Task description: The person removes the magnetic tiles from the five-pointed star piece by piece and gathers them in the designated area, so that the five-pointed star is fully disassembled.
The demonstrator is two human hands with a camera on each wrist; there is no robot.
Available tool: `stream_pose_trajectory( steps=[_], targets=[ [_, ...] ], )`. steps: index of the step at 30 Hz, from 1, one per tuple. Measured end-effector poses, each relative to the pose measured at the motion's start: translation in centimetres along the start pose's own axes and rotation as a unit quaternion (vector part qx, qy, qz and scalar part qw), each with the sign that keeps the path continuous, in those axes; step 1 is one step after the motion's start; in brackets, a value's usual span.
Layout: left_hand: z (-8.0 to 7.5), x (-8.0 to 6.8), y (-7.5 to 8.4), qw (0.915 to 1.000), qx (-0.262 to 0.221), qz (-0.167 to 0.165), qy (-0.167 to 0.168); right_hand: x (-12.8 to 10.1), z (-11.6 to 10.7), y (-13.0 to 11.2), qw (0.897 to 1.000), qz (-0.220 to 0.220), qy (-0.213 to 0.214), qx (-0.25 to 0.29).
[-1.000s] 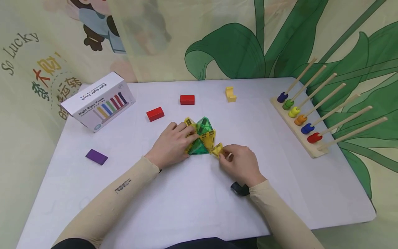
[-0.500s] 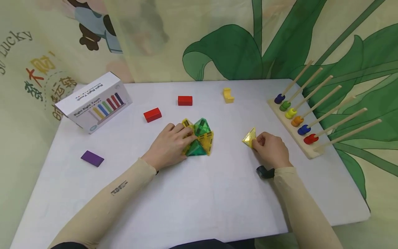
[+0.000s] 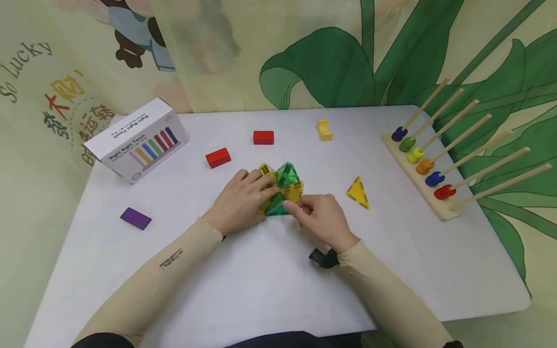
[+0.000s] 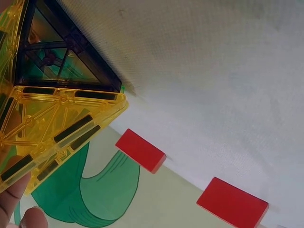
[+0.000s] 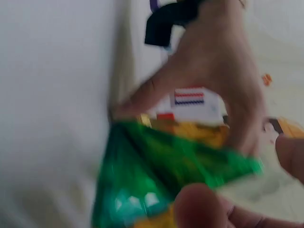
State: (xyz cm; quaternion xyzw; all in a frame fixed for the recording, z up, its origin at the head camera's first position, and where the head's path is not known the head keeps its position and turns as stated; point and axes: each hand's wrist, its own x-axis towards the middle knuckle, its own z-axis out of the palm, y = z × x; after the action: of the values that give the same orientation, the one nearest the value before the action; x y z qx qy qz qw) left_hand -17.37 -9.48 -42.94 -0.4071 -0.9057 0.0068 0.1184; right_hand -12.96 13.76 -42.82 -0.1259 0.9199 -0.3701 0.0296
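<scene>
My left hand (image 3: 240, 200) grips the left side of a cluster of translucent magnetic tiles, thumb toward me and fingers over the far side. The cluster shows green triangular tiles (image 3: 287, 175) and a yellow triangular tile (image 3: 292, 191); its left part is hidden by the hand. In the left wrist view, a yellow tile (image 4: 61, 118) adjoins a dark-looking one (image 4: 71, 47). At the cluster's right side is my right hand (image 3: 323, 217), thumb by the green lower tile. The right wrist view is blurred, with a gap between thumb and forefinger. A loose yellow triangular tile (image 3: 359, 193) lies to the right.
Two red blocks (image 3: 263, 137) and a yellow step-shaped block (image 3: 324, 130) lie behind the cluster. A white box (image 3: 138, 142) stands back left, a purple tile (image 3: 136, 218) front left. On the right is a wooden peg rack (image 3: 417, 181) with coloured beads.
My right hand pulled a yellow triangular tile off the cluster, carried it right and let it go on the table. It has returned to the cluster. The left hand stays in place.
</scene>
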Motion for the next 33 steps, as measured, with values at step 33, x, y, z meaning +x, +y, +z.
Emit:
stream_pose_trajectory(
  steps=[33],
  targets=[
    [0.2, -0.3, -0.5, 0.9993, 0.021, 0.022, 0.022, -2.1, 4.3, -1.6, 0.974, -0.053, -0.183, -0.120]
  ],
)
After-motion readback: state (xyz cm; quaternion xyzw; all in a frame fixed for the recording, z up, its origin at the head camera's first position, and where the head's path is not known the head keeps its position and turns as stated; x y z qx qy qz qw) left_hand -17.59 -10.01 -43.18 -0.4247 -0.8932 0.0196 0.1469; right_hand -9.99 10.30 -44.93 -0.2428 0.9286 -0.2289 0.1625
